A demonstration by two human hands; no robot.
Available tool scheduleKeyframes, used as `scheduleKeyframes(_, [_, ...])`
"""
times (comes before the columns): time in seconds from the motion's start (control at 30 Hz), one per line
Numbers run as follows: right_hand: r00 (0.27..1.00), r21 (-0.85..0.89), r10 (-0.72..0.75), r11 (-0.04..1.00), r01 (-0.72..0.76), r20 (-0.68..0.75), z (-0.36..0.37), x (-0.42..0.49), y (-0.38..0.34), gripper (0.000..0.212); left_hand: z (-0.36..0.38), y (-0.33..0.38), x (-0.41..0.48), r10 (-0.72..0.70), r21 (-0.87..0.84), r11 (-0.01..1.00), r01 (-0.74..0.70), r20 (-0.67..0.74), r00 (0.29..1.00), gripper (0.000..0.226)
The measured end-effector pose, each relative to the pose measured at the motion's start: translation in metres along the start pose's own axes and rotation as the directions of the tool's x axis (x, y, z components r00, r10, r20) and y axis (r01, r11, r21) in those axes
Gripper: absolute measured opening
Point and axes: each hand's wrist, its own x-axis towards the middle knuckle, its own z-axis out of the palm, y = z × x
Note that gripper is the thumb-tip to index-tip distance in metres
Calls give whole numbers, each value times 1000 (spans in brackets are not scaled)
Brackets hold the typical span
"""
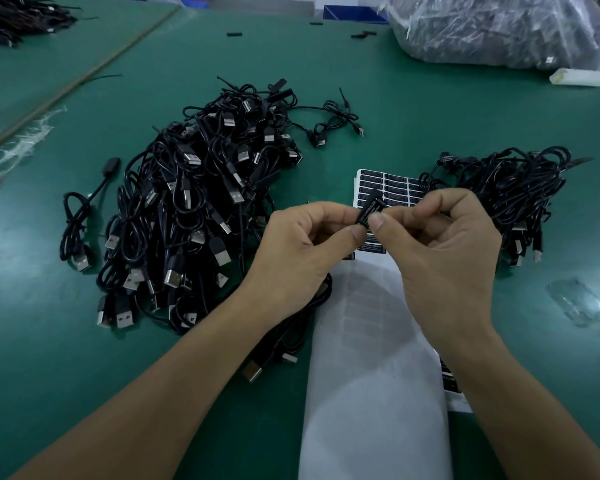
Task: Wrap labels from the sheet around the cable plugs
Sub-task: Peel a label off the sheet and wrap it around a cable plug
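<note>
Over the label sheet (395, 190), which lies on a green table mat (413, 109), the left hand (302, 251) and right hand (444, 251) meet. Thumbs and forefingers of both pinch a black plug (374, 199) with a printed label (364, 217) on it. A big heap of black USB cables (201, 202) sprawls left of the sheet, with a smaller heap (506, 188) to its right. Far beyond the sheet sit a clear plastic bag (499, 26) and a blue bin (354, 12).

White "LED CONTROLLER" print shows on the label (366, 216) round the plug (373, 199) and on the sheet (373, 245).
</note>
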Motion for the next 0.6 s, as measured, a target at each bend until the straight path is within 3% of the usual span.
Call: scheduleKeyframes(0.6, [1000, -18, -17, 1000, 16, -17, -1, -1, -3, 36, 1, 2, -1, 8, 8, 1000, -8, -18, 1000, 11])
